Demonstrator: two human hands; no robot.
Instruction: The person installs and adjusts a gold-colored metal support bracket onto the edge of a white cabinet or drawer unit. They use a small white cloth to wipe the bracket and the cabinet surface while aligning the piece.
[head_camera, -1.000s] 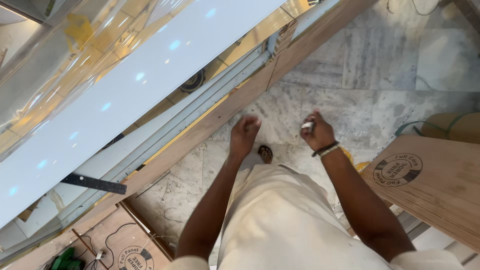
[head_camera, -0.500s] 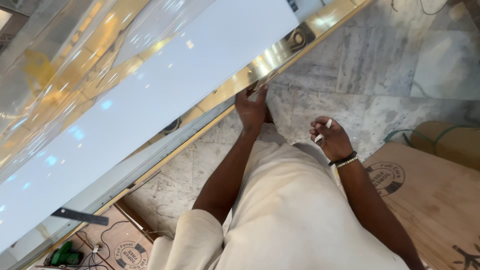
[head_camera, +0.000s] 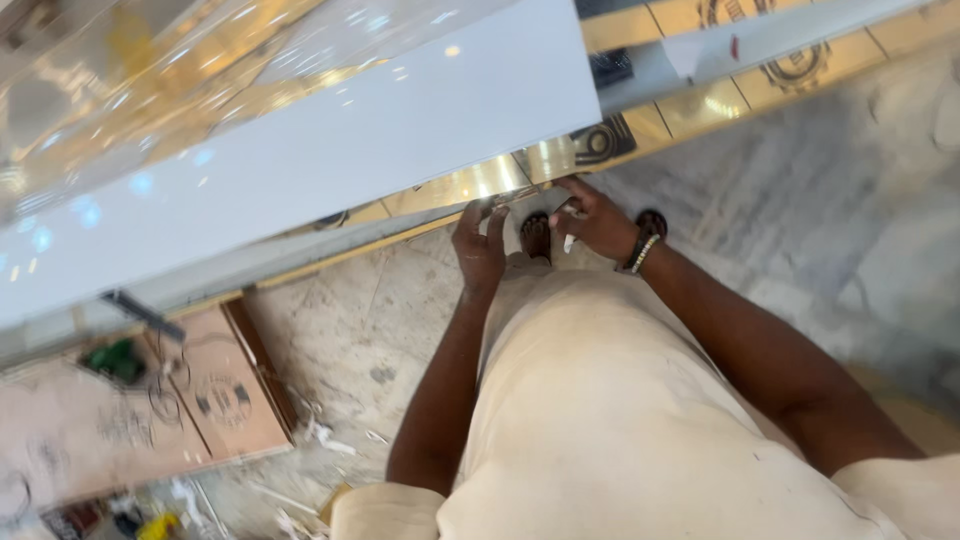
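My left hand (head_camera: 481, 245) reaches forward, fingers spread, its fingertips touching the shiny gold metal strip (head_camera: 470, 186) that runs along the lower edge of a long white panel (head_camera: 330, 150). My right hand (head_camera: 592, 218), with a beaded bracelet on the wrist, is closed around a small white pencil-like stick (head_camera: 568, 240) and rests close to the same gold strip. Below the hands hangs my cream garment (head_camera: 610, 400), and my sandalled feet (head_camera: 536, 235) show between the hands on the marble floor (head_camera: 780, 200).
A glossy glass surface (head_camera: 150, 70) with light reflections lies above the white panel. Plywood sheets (head_camera: 215, 385) with round stamps lie on the floor at the left, with a green tool (head_camera: 115, 358), cables and scraps. A dark flat tool (head_camera: 140, 313) rests on the ledge at the left.
The view has swung left and downward. Both hands have moved together toward the gold strip; my right hand, earlier held back near my waist, is now up beside the left.
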